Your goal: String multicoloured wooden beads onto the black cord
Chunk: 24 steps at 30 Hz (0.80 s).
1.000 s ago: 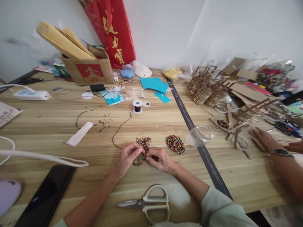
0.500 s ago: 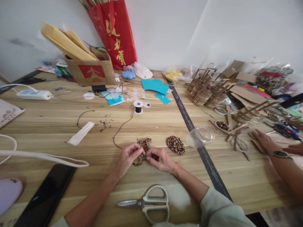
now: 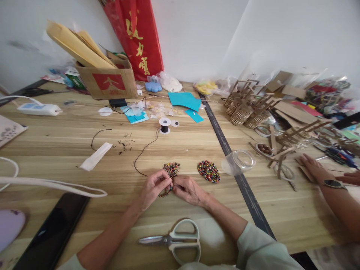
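My left hand (image 3: 153, 187) and my right hand (image 3: 189, 189) meet fingertip to fingertip at the table's middle, both pinched on a short string of coloured beads (image 3: 164, 193) threaded on black cord. The beaded loop hangs below my fingers. Just beyond them lies a small pile of mixed beads (image 3: 172, 168), and a second flat pile of beads (image 3: 208, 171) lies to the right. Black cord (image 3: 143, 150) runs from my hands back to a small spool (image 3: 164, 125).
Scissors (image 3: 177, 240) lie near the front edge. A tipped clear jar (image 3: 239, 161) rests by the dark table seam. Another person's hands (image 3: 315, 167) work among cardboard pieces at right. A phone (image 3: 53, 232), a white strap (image 3: 50, 184) and a cardboard box (image 3: 107, 80) are at left.
My hands have drawn slightly closer together over the bead string. The view has shifted a little; nothing else has moved.
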Tool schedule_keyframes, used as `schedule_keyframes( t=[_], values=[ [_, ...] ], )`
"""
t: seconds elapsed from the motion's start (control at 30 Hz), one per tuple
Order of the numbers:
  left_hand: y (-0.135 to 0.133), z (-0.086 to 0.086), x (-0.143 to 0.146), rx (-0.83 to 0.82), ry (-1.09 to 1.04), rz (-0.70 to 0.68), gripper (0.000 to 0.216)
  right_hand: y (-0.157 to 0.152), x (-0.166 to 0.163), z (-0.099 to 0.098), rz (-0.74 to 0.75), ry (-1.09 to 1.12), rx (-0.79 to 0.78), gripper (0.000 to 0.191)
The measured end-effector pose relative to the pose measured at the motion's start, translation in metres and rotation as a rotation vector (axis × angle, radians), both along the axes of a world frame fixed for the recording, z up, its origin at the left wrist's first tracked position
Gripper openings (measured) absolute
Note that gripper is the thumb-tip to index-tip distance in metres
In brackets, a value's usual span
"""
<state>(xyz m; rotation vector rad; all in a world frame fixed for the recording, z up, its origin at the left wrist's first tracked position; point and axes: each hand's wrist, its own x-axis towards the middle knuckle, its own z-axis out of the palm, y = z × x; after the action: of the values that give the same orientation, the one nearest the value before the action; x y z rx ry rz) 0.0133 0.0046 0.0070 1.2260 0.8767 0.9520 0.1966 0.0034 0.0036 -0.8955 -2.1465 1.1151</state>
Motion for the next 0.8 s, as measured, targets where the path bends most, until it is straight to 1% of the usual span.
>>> schedule_keyframes(
  t=[0.1,0.27,0.4,0.57,0.67,0.8],
  values=[
    [0.000,0.003,-0.001,-0.007,0.004,0.005,0.034,0.001,0.000,-0.004,-0.012,0.003,-0.012,0.020],
    [0.000,0.009,-0.002,0.026,0.059,0.068,0.030,0.000,0.001,-0.007,-0.102,0.059,-0.068,0.017],
    [0.002,0.007,-0.002,0.138,0.045,0.092,0.028,-0.003,0.001,-0.006,-0.155,0.091,-0.114,0.009],
    [0.004,0.002,0.001,0.282,0.077,0.101,0.022,-0.007,-0.003,-0.005,-0.185,0.152,-0.154,0.018],
    [0.003,0.000,0.002,0.326,0.097,0.087,0.020,-0.009,-0.007,-0.006,-0.207,0.168,-0.124,0.020],
    [0.001,-0.002,0.003,0.332,0.109,0.037,0.018,-0.008,-0.009,-0.007,-0.234,0.179,-0.029,0.029]
  ],
)
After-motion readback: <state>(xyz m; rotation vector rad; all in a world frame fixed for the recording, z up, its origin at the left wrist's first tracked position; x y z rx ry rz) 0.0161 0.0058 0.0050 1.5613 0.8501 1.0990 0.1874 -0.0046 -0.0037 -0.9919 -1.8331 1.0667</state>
